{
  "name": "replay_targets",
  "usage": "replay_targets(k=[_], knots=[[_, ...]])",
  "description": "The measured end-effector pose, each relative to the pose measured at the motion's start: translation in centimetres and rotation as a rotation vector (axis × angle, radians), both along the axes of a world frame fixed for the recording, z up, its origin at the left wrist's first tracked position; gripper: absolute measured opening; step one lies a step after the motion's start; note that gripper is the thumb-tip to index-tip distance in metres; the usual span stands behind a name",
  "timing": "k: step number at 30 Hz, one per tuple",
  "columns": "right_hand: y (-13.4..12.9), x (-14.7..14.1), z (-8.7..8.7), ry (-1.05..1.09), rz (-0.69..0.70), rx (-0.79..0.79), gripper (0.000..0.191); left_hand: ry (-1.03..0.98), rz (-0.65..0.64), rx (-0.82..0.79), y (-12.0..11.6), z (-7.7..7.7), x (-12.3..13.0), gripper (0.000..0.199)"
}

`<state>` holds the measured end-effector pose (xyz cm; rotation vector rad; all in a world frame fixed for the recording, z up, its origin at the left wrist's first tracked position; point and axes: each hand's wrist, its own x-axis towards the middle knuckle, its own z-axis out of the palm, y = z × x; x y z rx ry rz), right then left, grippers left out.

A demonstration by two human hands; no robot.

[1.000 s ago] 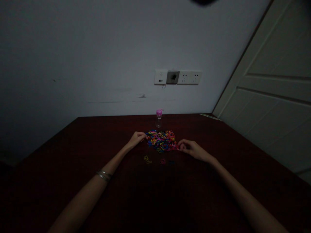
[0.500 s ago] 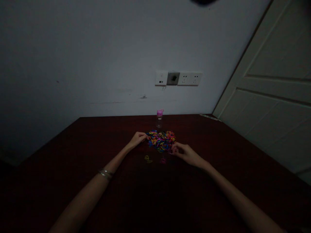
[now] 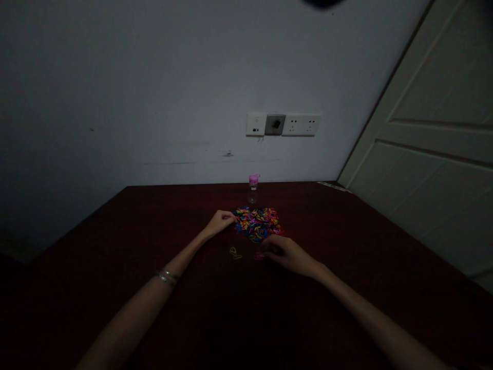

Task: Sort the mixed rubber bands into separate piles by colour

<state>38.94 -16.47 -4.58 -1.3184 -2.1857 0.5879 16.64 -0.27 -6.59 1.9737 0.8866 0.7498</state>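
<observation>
A heap of small, thin, multicoloured loops, which look like rubber bands [image 3: 256,222], lies on the dark red table. My left hand [image 3: 219,223] rests at the heap's left edge, thumb and fingertips pinched together; anything between them is too small to make out. In front of the heap, my right hand [image 3: 287,253] is closed in a pinch, its fingertips beside a few pink bands [image 3: 258,255]; it seems to hold a pink band, though the dim light blurs it. Several yellow bands [image 3: 234,253] lie apart, left of the pink ones.
Behind the heap stands a clear bottle with a pink lid [image 3: 253,189]. The table [image 3: 173,205] meets a pale wall with a row of sockets [image 3: 283,125]. At the right is a panelled door [image 3: 427,154], and a thin strip [image 3: 334,187] lies near the table's back right corner.
My right hand has moved from the heap's right edge toward me and leftward, to the pink bands. My left hand has stayed nearly still.
</observation>
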Motion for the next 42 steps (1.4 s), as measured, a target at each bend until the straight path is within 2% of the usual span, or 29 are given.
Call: replay_targets(k=[5,10,13,25,42], knots=[[0.9,1.7,-0.2,0.028,-0.073,0.063,0.018,0.165,-0.066,0.135,-1.2,0.5,0.4,0.022],[1.8,3.7,-0.9,0.064,-0.144,0.106,0.019,0.341,-0.267,0.26,-3.1,1.9,1.4,0.026],[2.3,4.5,-1.3,0.078,-0.174,0.119,0.019,0.411,-0.323,0.283,-3.9,2.1,2.1,0.027],[2.6,4.9,-1.7,0.073,-0.172,0.115,0.02,0.458,-0.294,0.346,-4.2,0.9,2.7,0.023],[2.8,5.4,-1.6,0.062,-0.19,0.116,0.02,0.311,-0.292,0.288,-3.7,0.8,2.7,0.021]])
